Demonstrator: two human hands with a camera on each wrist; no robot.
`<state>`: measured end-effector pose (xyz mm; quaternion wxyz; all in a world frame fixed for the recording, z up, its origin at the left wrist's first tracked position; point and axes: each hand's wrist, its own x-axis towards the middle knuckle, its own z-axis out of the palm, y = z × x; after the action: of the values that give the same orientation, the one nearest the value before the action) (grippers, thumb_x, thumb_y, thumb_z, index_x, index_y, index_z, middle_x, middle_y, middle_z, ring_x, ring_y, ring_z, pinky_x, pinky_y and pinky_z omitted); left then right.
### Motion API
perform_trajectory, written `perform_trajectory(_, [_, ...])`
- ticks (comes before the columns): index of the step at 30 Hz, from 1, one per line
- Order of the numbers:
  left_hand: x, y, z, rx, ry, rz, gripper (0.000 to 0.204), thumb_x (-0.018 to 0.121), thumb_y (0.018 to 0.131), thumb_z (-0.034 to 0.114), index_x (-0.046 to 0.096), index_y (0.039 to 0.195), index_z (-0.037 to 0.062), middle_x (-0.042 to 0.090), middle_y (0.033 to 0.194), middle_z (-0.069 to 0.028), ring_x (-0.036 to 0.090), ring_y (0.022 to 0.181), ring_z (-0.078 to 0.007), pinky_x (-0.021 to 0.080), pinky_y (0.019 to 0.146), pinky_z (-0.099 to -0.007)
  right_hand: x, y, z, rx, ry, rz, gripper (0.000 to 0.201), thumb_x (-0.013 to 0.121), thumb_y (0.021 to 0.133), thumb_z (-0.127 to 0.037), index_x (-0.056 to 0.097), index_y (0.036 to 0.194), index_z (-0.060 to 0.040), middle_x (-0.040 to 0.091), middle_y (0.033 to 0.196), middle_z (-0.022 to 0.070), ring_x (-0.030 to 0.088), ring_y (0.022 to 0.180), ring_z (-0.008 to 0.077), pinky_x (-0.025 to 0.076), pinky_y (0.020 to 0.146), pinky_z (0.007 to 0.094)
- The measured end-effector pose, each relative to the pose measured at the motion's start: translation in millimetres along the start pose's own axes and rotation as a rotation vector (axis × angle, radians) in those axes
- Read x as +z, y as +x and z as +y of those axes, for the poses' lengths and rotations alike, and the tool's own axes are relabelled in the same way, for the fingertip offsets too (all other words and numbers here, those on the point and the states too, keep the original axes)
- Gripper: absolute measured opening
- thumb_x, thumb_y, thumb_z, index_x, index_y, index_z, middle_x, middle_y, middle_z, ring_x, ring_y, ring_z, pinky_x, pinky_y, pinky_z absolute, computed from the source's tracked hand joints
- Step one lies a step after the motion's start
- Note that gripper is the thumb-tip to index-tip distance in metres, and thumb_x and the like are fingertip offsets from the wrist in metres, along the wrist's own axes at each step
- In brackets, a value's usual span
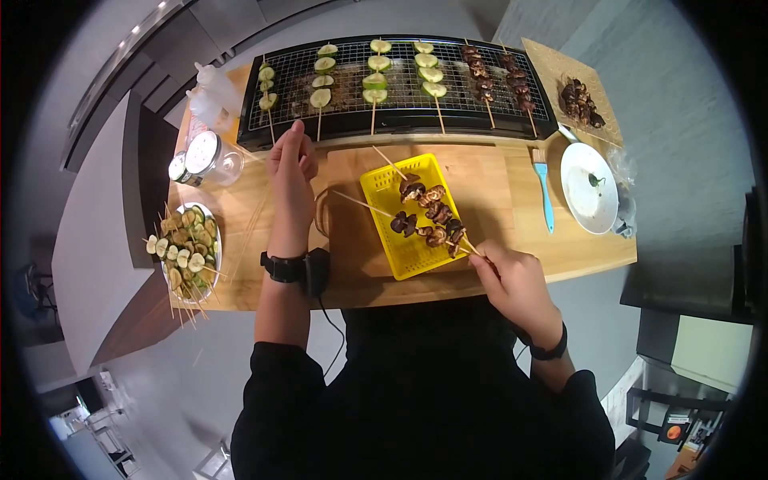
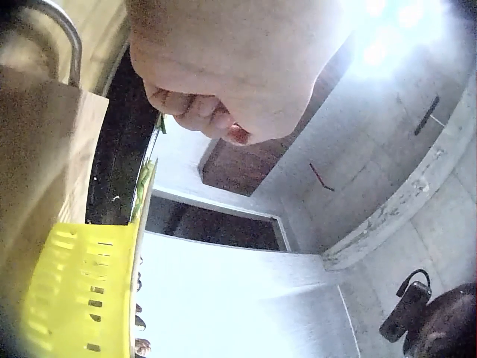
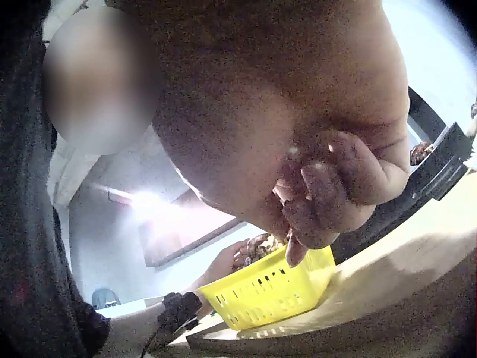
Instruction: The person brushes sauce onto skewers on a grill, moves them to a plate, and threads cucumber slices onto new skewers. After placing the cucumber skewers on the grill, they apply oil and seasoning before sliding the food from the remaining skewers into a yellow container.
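Note:
My right hand (image 1: 516, 290) (image 3: 328, 186) pinches the lower ends of mushroom skewers (image 1: 432, 196) at the yellow basket's (image 1: 392, 262) (image 2: 78, 291) (image 3: 261, 292) lower right corner. The dark brown pieces lie over the basket, and two bare stick ends fan out past its upper left side. My left hand (image 1: 293, 156) (image 2: 216, 82) is raised by the front edge of the grill (image 1: 344, 128), fingers curled and thumb up, with nothing visible in it. Close beside it in the head view is the stick of the leftmost green slice skewer (image 1: 268, 102).
On the grill lie several green slice skewers and two mushroom skewers (image 1: 478, 74). A plate of skewers (image 1: 192, 252) and jars (image 1: 214, 158) stand left. Right are a blue brush (image 1: 546, 196), a white bowl (image 1: 590, 210) and a board (image 1: 552, 60) with dark mushrooms. The basket overlaps a wooden board (image 1: 348, 260).

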<state>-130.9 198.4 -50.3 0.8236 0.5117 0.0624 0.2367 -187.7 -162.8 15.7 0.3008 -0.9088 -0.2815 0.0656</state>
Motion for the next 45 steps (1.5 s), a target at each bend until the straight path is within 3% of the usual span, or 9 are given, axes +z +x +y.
perform_trajectory(5, [5.2, -1.3, 12.6, 0.075, 0.057, 0.094, 0.038, 0.058, 0.108, 0.025, 0.047, 0.073, 0.0150, 0.036, 0.061, 0.0068, 0.026, 0.053, -0.0033, 0.018, 0.050, -0.0253, 11.1, -1.1, 18.0, 0.026, 0.343, 0.036, 0.010, 0.060, 0.102, -0.011, 0.064, 0.097, -0.0047, 0.064, 0.075, 0.0141, 0.063, 0.064, 0.0311, 0.048, 0.060, 0.0383])
perform_trajectory(7, [8.6, -5.3, 21.5, 0.151, 0.109, 0.133, 0.037, 0.054, 0.109, 0.023, 0.043, 0.075, 0.0133, 0.035, 0.064, 0.0049, 0.027, 0.055, -0.0056, 0.020, 0.051, -0.0272, 12.9, -2.3, 21.3, 0.087, 0.425, 0.055, 0.013, 0.057, 0.105, -0.012, 0.063, 0.097, -0.0040, 0.060, 0.072, 0.0108, 0.058, 0.061, 0.0232, 0.046, 0.059, 0.0343])
perform_trajectory(13, [53.6, -56.1, 42.8, 0.257, 0.322, 0.061, 0.023, 0.058, 0.106, 0.018, 0.056, 0.086, 0.0064, 0.048, 0.072, 0.0030, 0.037, 0.059, -0.0060, 0.026, 0.054, -0.0235, 5.0, -11.0, 29.0, 0.181, 0.624, 0.171, 0.021, 0.051, 0.110, -0.014, 0.059, 0.095, -0.0030, 0.049, 0.071, 0.0012, 0.045, 0.067, 0.0087, 0.040, 0.062, 0.0264])
perform_trajectory(15, [65.2, -74.9, 48.5, 0.334, 0.691, -0.256, 0.009, 0.067, 0.100, 0.014, 0.066, 0.098, 0.0048, 0.055, 0.074, 0.0015, 0.052, 0.065, -0.0077, 0.039, 0.058, -0.0227, -1.4, -14.5, 33.9, 0.208, 0.671, 0.183, 0.022, 0.050, 0.111, -0.014, 0.058, 0.094, -0.0030, 0.049, 0.071, 0.0003, 0.046, 0.069, 0.0081, 0.040, 0.064, 0.0257])
perform_trajectory(17, [99.9, -89.9, 65.2, 0.271, 0.924, -0.550, 0.017, 0.075, 0.093, 0.019, 0.069, 0.106, 0.0103, 0.061, 0.083, -0.0016, 0.063, 0.075, -0.0142, 0.048, 0.064, -0.0276, -5.6, -18.2, 35.2, 0.189, 0.679, 0.202, 0.022, 0.050, 0.111, -0.014, 0.058, 0.094, -0.0028, 0.048, 0.071, -0.0001, 0.045, 0.069, 0.0084, 0.040, 0.064, 0.0255])
perform_trajectory(20, [127.0, -91.9, 58.3, 0.535, 1.165, -0.753, 0.027, 0.078, 0.089, 0.023, 0.073, 0.115, 0.0189, 0.066, 0.091, -0.0007, 0.069, 0.082, -0.0199, 0.052, 0.067, -0.0326, -10.7, -25.4, 36.1, 0.181, 0.686, 0.220, 0.022, 0.050, 0.111, -0.014, 0.058, 0.094, -0.0024, 0.049, 0.071, 0.0006, 0.044, 0.068, 0.0086, 0.039, 0.063, 0.0256])
perform_trajectory(23, [135.5, -95.0, 59.5, 0.522, 1.274, -0.816, 0.032, 0.080, 0.086, 0.031, 0.073, 0.116, 0.0218, 0.067, 0.097, -0.0009, 0.070, 0.090, -0.0240, 0.055, 0.070, -0.0382, -17.6, -30.3, 33.9, 0.150, 0.640, 0.263, 0.021, 0.051, 0.110, -0.013, 0.059, 0.094, -0.0019, 0.050, 0.070, 0.0022, 0.043, 0.066, 0.0087, 0.038, 0.061, 0.0261])
perform_trajectory(33, [136.1, -102.5, 55.2, 0.501, 1.355, -0.783, 0.025, 0.079, 0.088, 0.028, 0.073, 0.111, 0.0198, 0.066, 0.096, -0.0003, 0.069, 0.086, -0.0227, 0.055, 0.069, -0.0372, -26.8, -31.8, 24.4, 0.006, 0.451, 0.337, 0.015, 0.056, 0.104, -0.004, 0.062, 0.091, -0.0009, 0.049, 0.063, 0.0062, 0.042, 0.053, 0.0130, 0.036, 0.053, 0.0274])
perform_trajectory(45, [96.9, -97.7, 45.2, 0.327, 1.321, -0.617, 0.022, 0.080, 0.084, 0.016, 0.072, 0.105, 0.0153, 0.068, 0.090, -0.0016, 0.070, 0.081, -0.0215, 0.055, 0.069, -0.0350, -57.1, -40.3, 28.6, 0.064, 0.406, 0.348, 0.017, 0.057, 0.101, -0.004, 0.060, 0.085, 0.0002, 0.048, 0.061, 0.0053, 0.043, 0.053, 0.0135, 0.034, 0.053, 0.0282])
